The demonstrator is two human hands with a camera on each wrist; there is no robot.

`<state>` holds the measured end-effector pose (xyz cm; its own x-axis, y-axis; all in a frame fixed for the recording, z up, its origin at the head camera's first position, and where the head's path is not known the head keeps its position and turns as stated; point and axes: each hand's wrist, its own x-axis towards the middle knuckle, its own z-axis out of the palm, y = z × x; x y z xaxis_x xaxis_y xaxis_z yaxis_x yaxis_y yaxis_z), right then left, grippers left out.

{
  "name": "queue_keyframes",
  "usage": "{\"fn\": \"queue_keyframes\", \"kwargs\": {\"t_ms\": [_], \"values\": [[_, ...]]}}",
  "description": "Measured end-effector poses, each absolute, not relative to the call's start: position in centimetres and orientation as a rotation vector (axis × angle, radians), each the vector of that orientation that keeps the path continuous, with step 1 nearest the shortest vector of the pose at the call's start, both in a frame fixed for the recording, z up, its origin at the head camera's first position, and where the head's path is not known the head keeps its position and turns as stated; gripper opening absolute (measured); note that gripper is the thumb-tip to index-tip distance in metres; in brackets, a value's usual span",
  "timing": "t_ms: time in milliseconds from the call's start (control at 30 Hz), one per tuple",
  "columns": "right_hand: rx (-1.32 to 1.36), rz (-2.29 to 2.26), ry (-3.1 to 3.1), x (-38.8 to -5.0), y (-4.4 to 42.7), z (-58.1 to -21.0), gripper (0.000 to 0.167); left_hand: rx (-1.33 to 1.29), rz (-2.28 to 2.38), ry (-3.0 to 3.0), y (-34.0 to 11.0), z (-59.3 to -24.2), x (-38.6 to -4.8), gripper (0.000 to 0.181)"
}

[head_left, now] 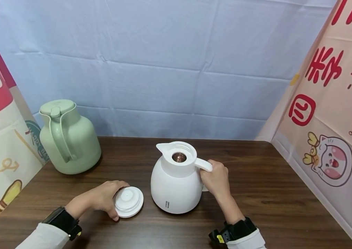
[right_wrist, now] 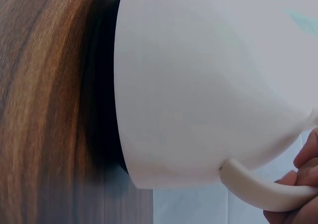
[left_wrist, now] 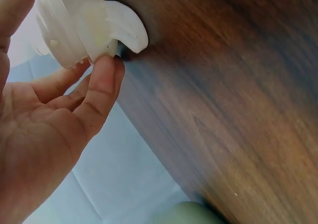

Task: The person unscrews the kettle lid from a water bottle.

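A: Quick, what did the left hand [head_left: 105, 196] have?
B: A white lid [head_left: 128, 202], pinched at its edge between thumb and fingers, threaded side up. It was low over the wooden table [head_left: 275, 193]; I couldn't tell for sure whether it touched.
A: And the right hand [head_left: 217, 178]?
B: Fingers curled round the handle [head_left: 204, 165] of the white jug [head_left: 176, 188].
A: Jug position?
B: Upright on the table, right of the lid and apart from it. Mouth uncovered, spout toward the left.
A: Further out?
B: A green jug [head_left: 83, 145] stood at the back left, its top on. Pale blue cloth [head_left: 163, 79] hung behind the table, with printed banners [head_left: 328, 103] down both sides.
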<state>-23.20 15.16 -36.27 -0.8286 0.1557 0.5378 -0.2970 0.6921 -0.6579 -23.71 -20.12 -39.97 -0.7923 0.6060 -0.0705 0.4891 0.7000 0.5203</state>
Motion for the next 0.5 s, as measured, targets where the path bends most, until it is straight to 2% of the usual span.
{"fn": "queue_keyframes", "kwargs": {"t_ms": [267, 500], "values": [[0.162, 1.159, -2.428, -23.23, 15.91, -36.41, 0.021, 0.874, 0.726, 2.668, -20.21, -39.82, -23.59, 0.086], [0.148, 1.059, -2.288, -23.37, 15.33, -36.74, 0.030, 0.855, 0.736, 2.647, -20.13, -39.83, -23.63, 0.086]]}}
